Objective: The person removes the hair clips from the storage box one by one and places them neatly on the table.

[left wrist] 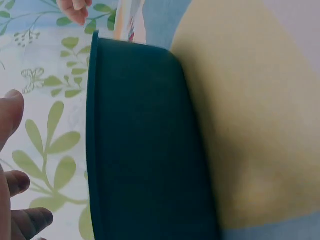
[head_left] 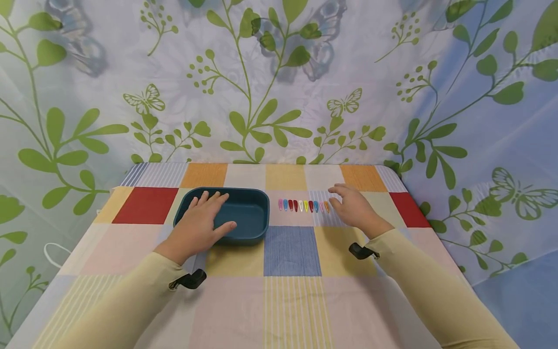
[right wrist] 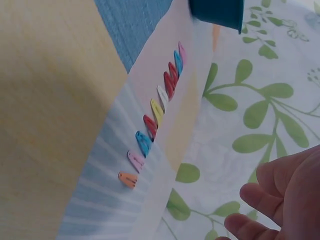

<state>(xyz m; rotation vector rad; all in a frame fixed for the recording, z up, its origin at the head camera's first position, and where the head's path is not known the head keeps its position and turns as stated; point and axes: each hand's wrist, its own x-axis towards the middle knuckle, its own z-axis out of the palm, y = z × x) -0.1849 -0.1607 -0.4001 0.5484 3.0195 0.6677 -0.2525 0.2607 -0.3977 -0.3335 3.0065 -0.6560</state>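
A dark teal plastic bin (head_left: 246, 218) stands on the patchwork cloth, left of the middle. Over its left part my left hand (head_left: 198, 225) hovers with fingers spread and nothing in them; the left wrist view shows the bin's outer wall (left wrist: 142, 135) beside the fingertips. To the right of the bin lies a row of small snap hair clips in pink, blue, red, white, yellow and orange. The orange hair clip (right wrist: 128, 179) ends the row on the right. Just beyond it my right hand (head_left: 355, 208) is held above the cloth, fingers loosely bent, holding nothing.
A patchwork-patterned cloth (head_left: 292, 252) covers the table. Behind it and along the sides hangs a curtain (head_left: 279, 97) printed with green leaves and butterflies. A white cable (head_left: 54, 257) loops at the table's left edge.
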